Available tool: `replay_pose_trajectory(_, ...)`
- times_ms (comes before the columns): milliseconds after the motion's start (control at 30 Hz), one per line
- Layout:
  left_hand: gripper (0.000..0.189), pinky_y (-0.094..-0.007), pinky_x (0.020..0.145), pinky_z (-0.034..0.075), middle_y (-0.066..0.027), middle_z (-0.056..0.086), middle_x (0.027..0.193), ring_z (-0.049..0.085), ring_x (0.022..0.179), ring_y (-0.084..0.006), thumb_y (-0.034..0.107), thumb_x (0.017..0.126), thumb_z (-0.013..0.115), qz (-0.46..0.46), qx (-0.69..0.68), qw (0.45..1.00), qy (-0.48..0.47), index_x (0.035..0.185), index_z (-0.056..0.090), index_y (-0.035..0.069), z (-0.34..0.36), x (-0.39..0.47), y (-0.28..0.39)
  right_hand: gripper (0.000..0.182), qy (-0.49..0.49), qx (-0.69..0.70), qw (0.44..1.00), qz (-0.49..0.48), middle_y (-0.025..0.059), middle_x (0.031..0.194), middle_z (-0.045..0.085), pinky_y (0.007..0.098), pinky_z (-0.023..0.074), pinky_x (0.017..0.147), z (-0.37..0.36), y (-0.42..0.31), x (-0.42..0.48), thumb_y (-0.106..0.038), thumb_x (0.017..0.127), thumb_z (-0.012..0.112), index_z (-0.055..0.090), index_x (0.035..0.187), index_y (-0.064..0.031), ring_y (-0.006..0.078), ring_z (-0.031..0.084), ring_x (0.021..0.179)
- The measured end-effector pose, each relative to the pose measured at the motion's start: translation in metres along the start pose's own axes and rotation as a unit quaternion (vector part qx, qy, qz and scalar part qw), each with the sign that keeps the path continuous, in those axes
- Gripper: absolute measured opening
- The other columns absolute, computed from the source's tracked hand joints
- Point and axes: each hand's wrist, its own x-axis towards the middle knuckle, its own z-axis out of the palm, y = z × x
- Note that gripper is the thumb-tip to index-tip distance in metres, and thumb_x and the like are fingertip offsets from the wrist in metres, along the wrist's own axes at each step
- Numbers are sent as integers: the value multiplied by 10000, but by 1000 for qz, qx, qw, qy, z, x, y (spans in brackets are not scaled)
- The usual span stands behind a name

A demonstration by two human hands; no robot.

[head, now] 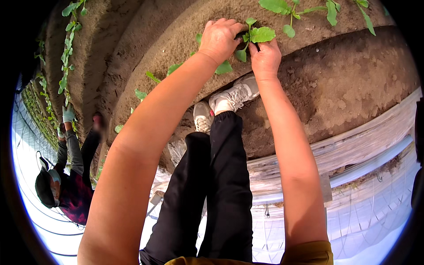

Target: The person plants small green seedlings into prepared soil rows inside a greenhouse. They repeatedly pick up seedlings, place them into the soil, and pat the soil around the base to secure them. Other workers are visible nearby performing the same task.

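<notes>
Both hands are at the base of a green leafy seedling (261,34) that grows from a raised bed of brown soil (185,36). My left hand (221,36) lies at its left side, knuckles up, fingertips hidden in the dark soil by the stem. On the other side, my right hand (266,58) reaches the lower leaves and soil with thumb and fingers bent. Whether either hand grips the stem is not visible. More seedlings (293,12) stand further along the bed, and others (224,67) show beneath my left forearm.
My shoes (235,96) stand in the furrow beside the bed. Wrinkled plastic sheeting (361,132) and a pale pipe (374,162) run along the right. At left, a person in a cap and gloves (71,198) bends over another planted row (66,53).
</notes>
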Motion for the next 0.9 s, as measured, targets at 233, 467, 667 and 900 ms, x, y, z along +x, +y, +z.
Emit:
replay_pose_trajectory(233, 372, -339, 825, 357, -22, 565, 905, 506, 911, -208, 98, 639, 638, -4, -2, 999, -52, 1003, 569, 127, -9, 2, 2, 282, -84, -57, 994, 49, 106, 975, 539, 354, 468, 691, -8, -9, 4, -76, 681, 627, 547, 952, -74, 295, 558, 813)
replay_pose_trajectory(467, 369, -365, 781, 412, -91, 535, 985, 506, 918, -275, 82, 693, 593, -115, -5, 993, 3, 1053, 514, 74, -70, -44, 9, 259, -27, 53, 978, 202, 159, 903, 570, 366, 466, 694, -81, 4, -68, -36, 743, 533, 541, 1000, -6, 330, 559, 788)
replay_pose_trajectory(667, 187, -409, 637, 444, -208, 571, 745, 555, 705, -361, 184, 799, 524, -285, -81, 954, -51, 851, 557, 7, -113, -110, 13, 178, -38, -171, 910, 375, 193, 668, 572, 408, 443, 575, -181, 34, -193, -169, 776, 549, 544, 750, 8, 374, 550, 640)
replay_pose_trajectory(900, 418, -431, 615, 450, -199, 576, 660, 569, 646, -355, 404, 829, 426, -331, 50, 926, -175, 709, 603, 45, -152, -125, 33, 350, -160, -337, 832, 410, 180, 679, 589, 436, 466, 607, -263, 40, -183, -383, 782, 473, 592, 714, -61, 347, 580, 669)
